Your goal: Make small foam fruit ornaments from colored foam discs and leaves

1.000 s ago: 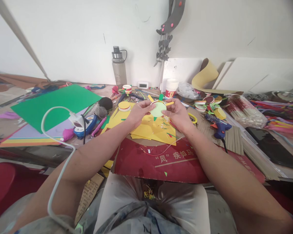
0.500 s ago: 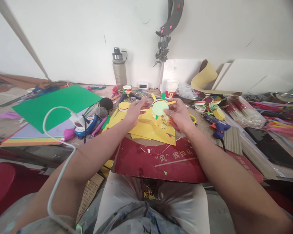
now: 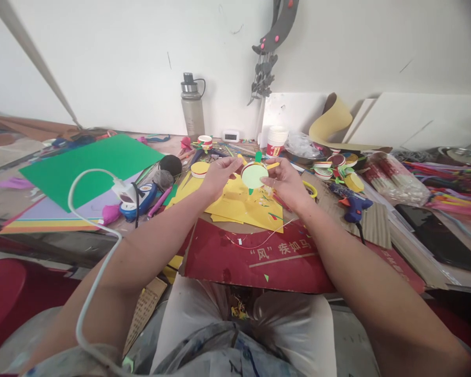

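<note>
A round paper craft (image 3: 254, 176) with a pale green face hangs above the work surface, with yellow and green paper strips sticking out around its rim. My right hand (image 3: 289, 183) grips its right side, thumb on the green face. At the opposite edge, the fingertips of my left hand (image 3: 220, 178) are pinched together by an upper-left yellow strip. Below lie yellow paper sheets (image 3: 239, 201) strewn with small coloured scraps. A yellow-topped round piece (image 3: 200, 169) rests just beyond my left hand, and yellow-handled scissors (image 3: 310, 189) lie partly hidden behind my right wrist.
A red cardboard sheet (image 3: 255, 262) covers the table's front edge. To the right are a blue glue gun (image 3: 355, 206) and a black phone (image 3: 441, 235). Green paper (image 3: 94, 170) and a white cable (image 3: 92, 293) are at left. A bottle (image 3: 193, 112) and paper cups (image 3: 277, 140) stand behind.
My left hand has moved right to the craft's edge, and its spread fingers have closed into a pinch. The craft has shifted slightly left in my right hand.
</note>
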Available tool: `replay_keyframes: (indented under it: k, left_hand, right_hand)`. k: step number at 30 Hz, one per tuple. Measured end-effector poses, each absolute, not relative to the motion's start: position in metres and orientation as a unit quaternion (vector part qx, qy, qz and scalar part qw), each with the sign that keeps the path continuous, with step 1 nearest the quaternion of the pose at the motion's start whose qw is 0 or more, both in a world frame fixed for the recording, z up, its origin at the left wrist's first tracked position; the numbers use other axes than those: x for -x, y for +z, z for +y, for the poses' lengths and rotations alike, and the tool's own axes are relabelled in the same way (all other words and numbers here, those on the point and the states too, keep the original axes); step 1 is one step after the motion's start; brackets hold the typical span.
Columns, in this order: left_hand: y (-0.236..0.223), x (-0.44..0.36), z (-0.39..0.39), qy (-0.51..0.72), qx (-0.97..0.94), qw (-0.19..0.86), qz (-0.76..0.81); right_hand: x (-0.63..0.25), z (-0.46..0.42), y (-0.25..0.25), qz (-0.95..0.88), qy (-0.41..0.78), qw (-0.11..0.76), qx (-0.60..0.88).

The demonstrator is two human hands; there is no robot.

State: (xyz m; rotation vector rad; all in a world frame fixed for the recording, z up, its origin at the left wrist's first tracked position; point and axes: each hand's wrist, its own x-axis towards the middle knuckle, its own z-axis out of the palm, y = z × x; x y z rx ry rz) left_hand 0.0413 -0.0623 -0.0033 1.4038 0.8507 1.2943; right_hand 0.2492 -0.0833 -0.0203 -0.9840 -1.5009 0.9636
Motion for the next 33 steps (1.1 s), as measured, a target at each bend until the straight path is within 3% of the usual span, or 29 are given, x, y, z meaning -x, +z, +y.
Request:
replay_keyframes:
  k: [33]
  left_hand:
    - [-0.006,-0.0462,-0.0654,0.556,-0.547,0.539,0.318]
  right_hand:
    - [-0.246,-0.0859,-0.0175,-0.612,0.411,0.557,0.382]
